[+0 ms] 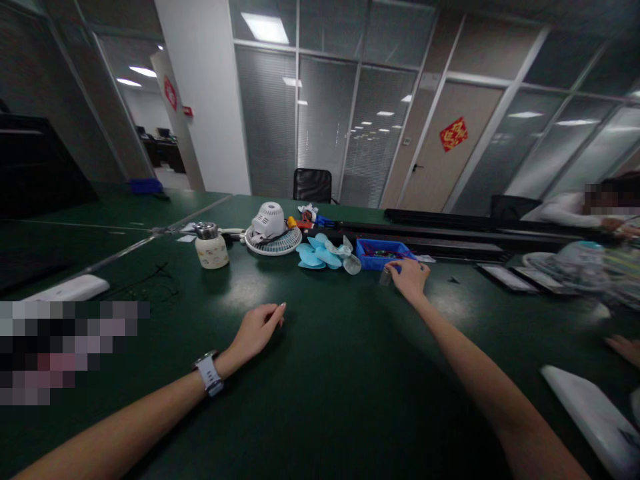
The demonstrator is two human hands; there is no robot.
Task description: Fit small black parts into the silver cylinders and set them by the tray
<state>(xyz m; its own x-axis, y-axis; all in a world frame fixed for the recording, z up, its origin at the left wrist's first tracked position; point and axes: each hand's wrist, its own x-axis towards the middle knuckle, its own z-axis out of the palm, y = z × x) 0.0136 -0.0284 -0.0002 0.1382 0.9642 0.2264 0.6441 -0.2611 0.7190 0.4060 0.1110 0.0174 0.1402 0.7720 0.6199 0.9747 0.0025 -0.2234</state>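
My right hand (411,279) reaches forward with its fingers closed at the top of a small, clear greyish cylinder (385,277) on the table. Just behind it is a blue plastic basket (373,263) containing small, colourful items. My left hand (256,328), with a watch on its wrist, rests on the green tabletop. Its fingers are loosely closed, and nothing shows in them. Light blue fan blades (320,252) lie left of the basket, beside a clear, rounded plastic piece (352,265).
A white fan motor housing (269,220) sits on a round grille (274,251). To its left stands a cream thermos (212,252). Long black bars (440,235) lie behind the basket. White boxes (80,288) edge both sides. Another person's hand (625,348) shows at right.
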